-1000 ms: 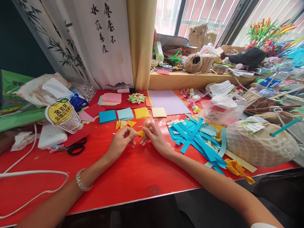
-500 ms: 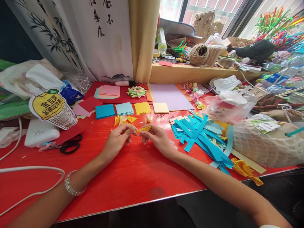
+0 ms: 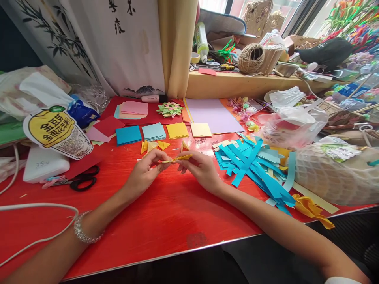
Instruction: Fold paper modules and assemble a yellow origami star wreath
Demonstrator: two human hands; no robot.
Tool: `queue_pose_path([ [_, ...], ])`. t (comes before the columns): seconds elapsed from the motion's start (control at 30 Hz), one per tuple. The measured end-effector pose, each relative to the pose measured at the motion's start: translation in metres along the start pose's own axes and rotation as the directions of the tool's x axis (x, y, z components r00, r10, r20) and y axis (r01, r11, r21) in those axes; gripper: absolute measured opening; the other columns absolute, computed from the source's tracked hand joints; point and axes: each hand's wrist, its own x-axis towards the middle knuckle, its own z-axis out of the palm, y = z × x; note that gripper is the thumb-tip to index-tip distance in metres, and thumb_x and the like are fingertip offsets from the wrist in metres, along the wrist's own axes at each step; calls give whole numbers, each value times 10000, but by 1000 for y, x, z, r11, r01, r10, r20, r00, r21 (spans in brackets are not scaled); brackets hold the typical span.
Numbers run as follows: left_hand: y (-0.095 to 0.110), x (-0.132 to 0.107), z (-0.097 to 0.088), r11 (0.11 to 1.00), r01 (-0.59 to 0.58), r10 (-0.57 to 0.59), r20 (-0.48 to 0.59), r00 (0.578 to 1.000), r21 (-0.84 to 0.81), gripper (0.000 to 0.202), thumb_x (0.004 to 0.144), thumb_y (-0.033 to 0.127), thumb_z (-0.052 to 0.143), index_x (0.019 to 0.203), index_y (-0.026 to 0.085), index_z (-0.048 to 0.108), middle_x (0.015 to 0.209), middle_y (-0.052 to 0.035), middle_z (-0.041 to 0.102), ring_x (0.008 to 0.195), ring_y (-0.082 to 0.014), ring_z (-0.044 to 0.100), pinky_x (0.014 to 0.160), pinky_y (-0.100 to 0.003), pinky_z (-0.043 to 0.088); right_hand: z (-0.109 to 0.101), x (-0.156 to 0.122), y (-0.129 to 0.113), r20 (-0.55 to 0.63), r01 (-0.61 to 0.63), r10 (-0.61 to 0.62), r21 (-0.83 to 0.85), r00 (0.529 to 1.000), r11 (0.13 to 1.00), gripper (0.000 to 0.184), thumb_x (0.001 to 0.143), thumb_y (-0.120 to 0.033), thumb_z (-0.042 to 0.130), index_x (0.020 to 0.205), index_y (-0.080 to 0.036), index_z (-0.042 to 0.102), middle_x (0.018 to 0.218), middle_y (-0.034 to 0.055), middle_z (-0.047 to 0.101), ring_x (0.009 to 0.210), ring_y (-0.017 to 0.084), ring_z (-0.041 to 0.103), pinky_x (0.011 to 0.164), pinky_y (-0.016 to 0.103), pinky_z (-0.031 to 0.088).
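Yellow paper [image 3: 184,157] | left hand [image 3: 143,170] and right hand [image 3: 206,170] pinching it, fingers [image 3: 154,157] hiding parts | above table [image 3: 154,221], behind front edge

At lower center, the table [image 3: 166,225] leaves a hand room to pass; paper strips [image 3: 248,166] block right of center, scissors [image 3: 83,182] and a cable [image 3: 38,205] the left, paper stacks [image 3: 177,130] just above center.

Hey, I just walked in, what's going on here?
Someone is holding folded yellow paper between their left hand and right hand above a red table. More folded pieces lie just beyond, then a row of square paper stacks. A heap of paper strips, mostly blue, sits to the right.
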Motion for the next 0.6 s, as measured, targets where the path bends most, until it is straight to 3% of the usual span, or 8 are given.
queue_pose_path([
  [0.3,3,-1,-1,999,-35,35,2,999,-10,78,812,269,584,830,213,534,812,22,568,784,-107,566,713,-215,438,-4,-1,-4,72,102,-93,-131,993,986,128,853,-227,511,890,-156,611,798,34,600,598,74,589,578,226,534],
  [0.6,2,-1,-1,995,-78,78,1,997,68,66,811,260,584,834,216,542,815,25,580,771,-107,566,700,-209,442,-5,0,-6,94,198,-179,-277,979,940,129,867,-209,493,871,-143,604,687,26,609,601,96,590,593,239,509],
])
